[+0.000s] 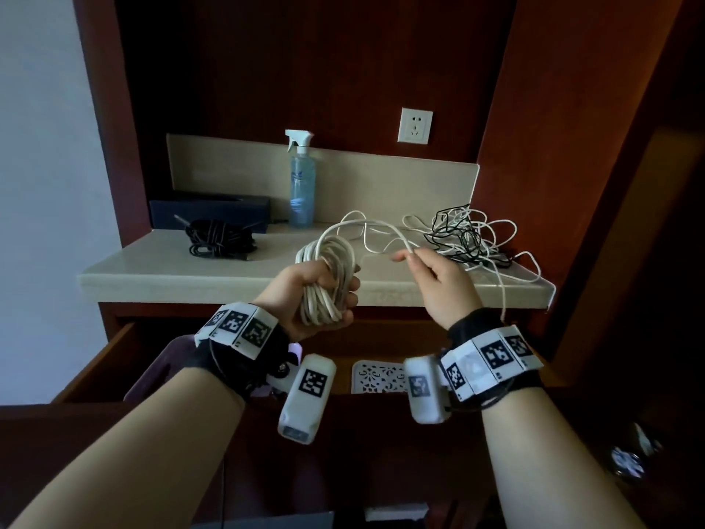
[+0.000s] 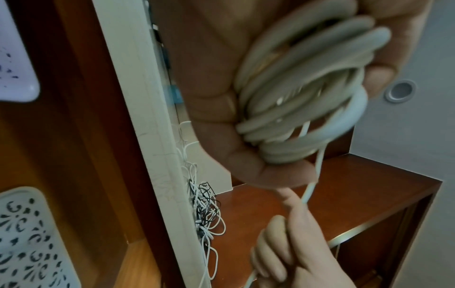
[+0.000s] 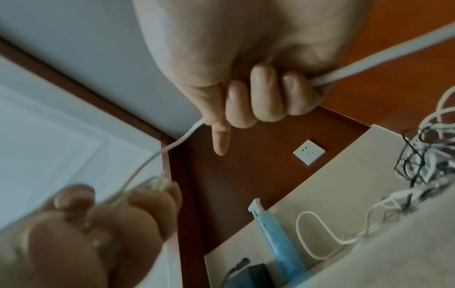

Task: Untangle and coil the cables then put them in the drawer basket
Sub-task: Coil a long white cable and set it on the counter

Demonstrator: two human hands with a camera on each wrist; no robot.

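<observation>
the left hand (image 1: pixel 316 295) is curled tight round a white cable coil (image 1: pixel 328 276), gripping the bundled loops in front of the worktop's (image 1: pixel 160 273) front edge, above the open drawer (image 1: pixel 114 360). in the left wrist view the fingers (image 2: pixel 283 175) wrap under the loops and the thumb side closes over the top. from the coil a free run of the same white cable (image 1: pixel 381 227) arcs up and across to the right hand (image 1: pixel 442 284), which pinches it between thumb and curled fingers, the index finger (image 3: pixel 220 140) sticking out straight. past the right hand the cable drops over the worktop's front edge near the right corner.

on the worktop toward its right end lies a tangle of thin black and white cables (image 1: pixel 469 234), still knotted together, reaching close to the back right corner. near the left end, well apart from the tangle, sits a coiled black cable (image 1: pixel 217 238), just in front of a dark blue box (image 1: pixel 210 210) at the back. a blue spray bottle (image 1: pixel 301 181) stands upright against the back wall of the worktop, between the box and the tangle. a white wall socket (image 1: pixel 415 125) is set in the wood panel above.

in the drawer, a white basket with cut-out patterning (image 1: pixel 377 376) shows between the two wrists; a second pale basket edge shows in the left wrist view, too cropped to tell more.
</observation>
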